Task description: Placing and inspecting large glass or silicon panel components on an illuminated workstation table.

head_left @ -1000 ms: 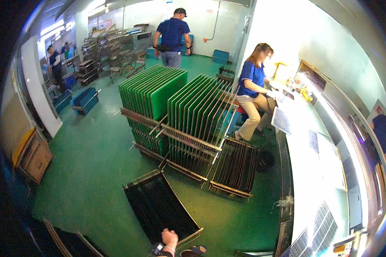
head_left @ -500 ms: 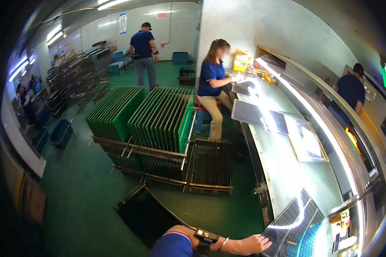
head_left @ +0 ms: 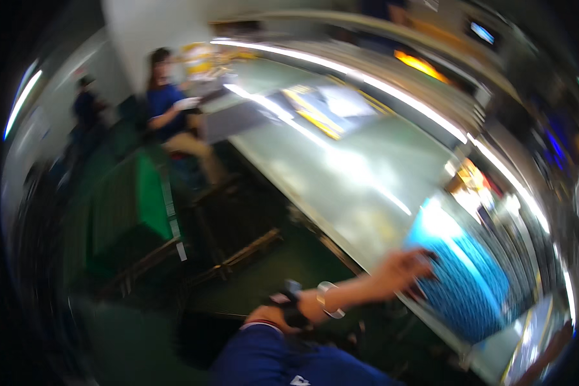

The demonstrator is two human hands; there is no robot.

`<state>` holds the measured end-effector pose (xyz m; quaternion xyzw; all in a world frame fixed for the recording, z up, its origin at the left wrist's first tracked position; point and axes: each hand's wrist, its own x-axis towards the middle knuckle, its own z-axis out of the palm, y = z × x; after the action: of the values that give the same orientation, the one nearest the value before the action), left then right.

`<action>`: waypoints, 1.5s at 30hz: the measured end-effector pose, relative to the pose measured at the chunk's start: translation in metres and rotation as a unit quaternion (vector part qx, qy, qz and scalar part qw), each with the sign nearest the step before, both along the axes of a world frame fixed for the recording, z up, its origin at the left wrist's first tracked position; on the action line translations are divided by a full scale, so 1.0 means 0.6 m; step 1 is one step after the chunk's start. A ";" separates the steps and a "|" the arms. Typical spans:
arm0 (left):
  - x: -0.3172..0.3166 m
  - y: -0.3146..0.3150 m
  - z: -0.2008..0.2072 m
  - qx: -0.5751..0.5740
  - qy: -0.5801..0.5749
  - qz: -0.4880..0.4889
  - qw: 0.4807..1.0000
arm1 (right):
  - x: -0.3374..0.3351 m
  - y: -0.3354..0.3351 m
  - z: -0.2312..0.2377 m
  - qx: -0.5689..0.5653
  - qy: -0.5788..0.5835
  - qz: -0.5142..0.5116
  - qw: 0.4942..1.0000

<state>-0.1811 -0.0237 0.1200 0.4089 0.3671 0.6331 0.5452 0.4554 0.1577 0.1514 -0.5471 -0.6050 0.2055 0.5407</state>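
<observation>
My left hand [head_left: 402,271] reaches over the near edge of the bench, blurred, its fingers apart and slightly bent. It is beside a glossy blue patterned panel [head_left: 460,283] lying on the bench; whether the fingertips touch it I cannot tell. Nothing shows in that hand. At the far right rim, my right hand [head_left: 561,341] is dark and smeared, close to a pale, yellow-edged sheet or board [head_left: 527,338]. Its fingers cannot be made out.
The long bench [head_left: 341,193] runs away to the upper left under a bright tube lamp [head_left: 341,66]. On it lie a yellow-edged frame [head_left: 312,122] and a dark panel [head_left: 238,122]. A seated co-worker [head_left: 167,106] is at its far end. Green boards in a rack [head_left: 135,199] stand left.
The view has swung right, and more of the bench and the blue panel shows. My left hand, earlier at the dark panel's corner, now has its fingers apart. My right hand has come into view.
</observation>
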 end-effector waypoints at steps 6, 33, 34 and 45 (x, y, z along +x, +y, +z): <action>-0.022 0.081 -0.064 -0.112 -0.103 0.026 0.988 | 0.048 -0.007 -0.180 -0.240 0.119 0.003 0.964; -0.053 0.187 -0.301 -0.046 0.584 -0.060 0.808 | -0.076 0.122 -0.368 -0.247 0.002 -0.019 0.969; -0.054 0.187 -0.301 -0.047 0.584 -0.060 0.808 | -0.076 0.122 -0.367 -0.248 0.002 -0.018 0.969; -0.048 0.183 -0.307 -0.060 0.563 -0.090 0.819 | -0.074 0.128 -0.364 -0.241 0.005 -0.008 0.971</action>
<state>-0.2099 0.0863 -0.0640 0.6922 0.6087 0.2171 0.3212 0.4110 0.2344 -0.0668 -0.6647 -0.5308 0.3438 0.3978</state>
